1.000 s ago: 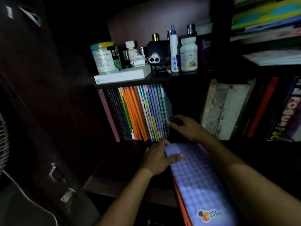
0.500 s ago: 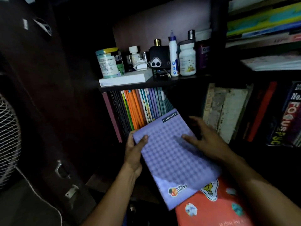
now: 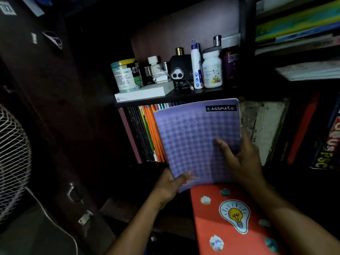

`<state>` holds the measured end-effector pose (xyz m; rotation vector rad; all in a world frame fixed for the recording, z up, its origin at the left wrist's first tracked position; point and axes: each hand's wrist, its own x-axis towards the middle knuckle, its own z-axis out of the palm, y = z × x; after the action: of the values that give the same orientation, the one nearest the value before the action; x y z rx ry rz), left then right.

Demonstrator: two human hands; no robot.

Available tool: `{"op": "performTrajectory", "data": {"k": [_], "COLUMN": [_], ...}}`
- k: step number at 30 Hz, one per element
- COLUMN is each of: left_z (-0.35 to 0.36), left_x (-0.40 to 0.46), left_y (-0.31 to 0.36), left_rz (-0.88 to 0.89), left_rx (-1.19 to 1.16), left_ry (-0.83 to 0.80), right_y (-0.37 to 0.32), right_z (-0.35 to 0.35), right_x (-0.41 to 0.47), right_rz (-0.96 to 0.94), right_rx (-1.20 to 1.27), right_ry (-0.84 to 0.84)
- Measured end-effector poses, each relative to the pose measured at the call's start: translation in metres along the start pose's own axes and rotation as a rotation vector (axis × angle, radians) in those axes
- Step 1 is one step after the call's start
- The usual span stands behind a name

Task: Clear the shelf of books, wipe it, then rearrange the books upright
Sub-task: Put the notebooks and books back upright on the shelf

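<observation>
A purple checked notebook [image 3: 198, 137] is held nearly upright in front of the dark shelf [image 3: 198, 93]. My left hand [image 3: 171, 184] grips its bottom left corner, thumb on the cover. My right hand [image 3: 241, 159] holds its right side with the thumb across the cover and fingers behind. Behind it a row of thin notebooks [image 3: 147, 133] stands upright, orange, green and black spines showing. A red notebook with a light-bulb picture [image 3: 231, 221] lies flat below, under my right forearm.
Bottles, a tin and a white box [image 3: 145, 92] crowd the shelf above. Worn old books [image 3: 265, 129] and more books [image 3: 331, 144] stand in the right compartment. Stacked books lie at top right. A fan grille [image 3: 12, 159] and a dark door [image 3: 55, 107] are on the left.
The purple notebook lay flat on the red one a second ago. Both hands have lifted it and tipped it up to nearly vertical in front of the row of notebooks.
</observation>
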<state>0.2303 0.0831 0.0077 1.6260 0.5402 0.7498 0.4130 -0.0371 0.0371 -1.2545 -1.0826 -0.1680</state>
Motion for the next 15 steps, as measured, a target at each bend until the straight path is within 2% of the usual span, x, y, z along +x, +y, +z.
{"op": "performTrajectory", "data": {"k": [4, 7, 10, 15], "left_z": [-0.002, -0.012, -0.023, -0.020], "left_x": [0.002, -0.001, -0.009, -0.015], "left_y": [-0.004, -0.009, -0.011, -0.005], "left_rz": [0.095, 0.132, 0.161, 0.171], "left_rx": [0.050, 0.042, 0.035, 0.109], "left_ry": [0.197, 0.422, 0.598, 0.749], "right_y": [0.001, 0.015, 0.028, 0.032], "right_z": [0.003, 0.006, 0.010, 0.013], "right_x": [0.000, 0.000, -0.004, -0.007], "right_rz": [0.011, 0.085, 0.125, 0.157], "right_rx": [-0.003, -0.107, -0.208, -0.292], "right_ry": [-0.191, -0.374, -0.426, -0.533]}}
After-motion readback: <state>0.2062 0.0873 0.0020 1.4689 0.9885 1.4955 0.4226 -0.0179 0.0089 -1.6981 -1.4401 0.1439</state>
